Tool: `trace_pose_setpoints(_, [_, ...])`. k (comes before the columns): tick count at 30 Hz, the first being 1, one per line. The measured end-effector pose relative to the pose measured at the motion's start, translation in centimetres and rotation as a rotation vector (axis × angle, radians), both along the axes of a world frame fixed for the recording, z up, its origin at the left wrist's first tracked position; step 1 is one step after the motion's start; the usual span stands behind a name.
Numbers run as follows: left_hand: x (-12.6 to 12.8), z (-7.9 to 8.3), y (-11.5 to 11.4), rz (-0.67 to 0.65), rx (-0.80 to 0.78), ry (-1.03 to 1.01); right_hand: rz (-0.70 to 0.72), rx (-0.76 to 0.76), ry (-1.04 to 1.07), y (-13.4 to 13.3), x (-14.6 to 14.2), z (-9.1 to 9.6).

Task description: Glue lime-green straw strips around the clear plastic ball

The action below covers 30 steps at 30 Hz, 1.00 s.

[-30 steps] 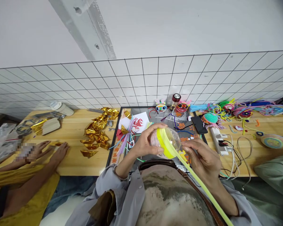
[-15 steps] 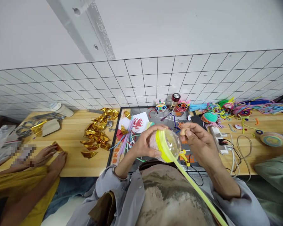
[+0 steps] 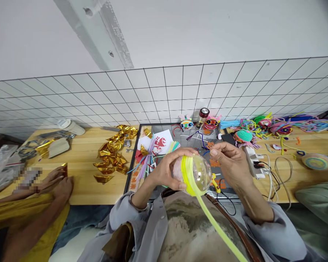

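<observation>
My left hand (image 3: 168, 171) is wrapped round a clear plastic ball (image 3: 200, 171) held above my lap in front of the table edge. A yellow-green fuzzy stem (image 3: 189, 175) is wound round the ball's middle, and its loose tail (image 3: 218, 229) trails down to the lower right over my shirt. My right hand (image 3: 231, 163) sits just right of the ball, fingers curled and pinched together near its top; what they hold I cannot make out.
A dark mat (image 3: 166, 145) on the wooden table (image 3: 84, 182) carries coloured paper, stems and a small yellow glue gun (image 3: 215, 182). Gold foil scraps (image 3: 113, 153) lie to the left. Another person's hands (image 3: 54, 182) rest at far left. Craft stems (image 3: 276, 127) and a power strip (image 3: 253, 158) lie on the right.
My right hand rose from under the ball to its upper right side. The ball turned a little in my left hand and the stem's tail swung leftward. The other person's hands drew together.
</observation>
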State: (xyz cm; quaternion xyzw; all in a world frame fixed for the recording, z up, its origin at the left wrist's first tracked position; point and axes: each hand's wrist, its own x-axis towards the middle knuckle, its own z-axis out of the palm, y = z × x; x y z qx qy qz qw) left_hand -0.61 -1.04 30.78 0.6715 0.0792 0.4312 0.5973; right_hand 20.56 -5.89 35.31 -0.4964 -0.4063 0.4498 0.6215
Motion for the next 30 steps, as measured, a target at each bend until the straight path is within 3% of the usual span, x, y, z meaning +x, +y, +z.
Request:
trace_pose_setpoints(3, [0.0,0.1,0.0,-0.01,0.022,-0.008,0.009,0.044,-0.125,-0.2,0.3,-0.4])
trace_pose_setpoints(9, [-0.2,0.0,0.0,-0.027,0.08,0.005,0.21,0.288,-0.478,-1.1,0.6,0.3])
trace_pose_setpoints(15, [-0.4,0.0,-0.4,0.015,0.065,0.068,0.215,0.326,-0.684,-2.0,0.2,0.6])
trace_pose_setpoints(22, [-0.5,-0.2,-0.5,0.016,0.07,0.108,0.223,0.358,-0.737,-1.8,0.0,0.8])
trace_pose_setpoints(30, [-0.3,-0.6,-0.4,0.021,0.047,0.151,0.268,0.312,-0.625,-1.7,-0.2,0.9])
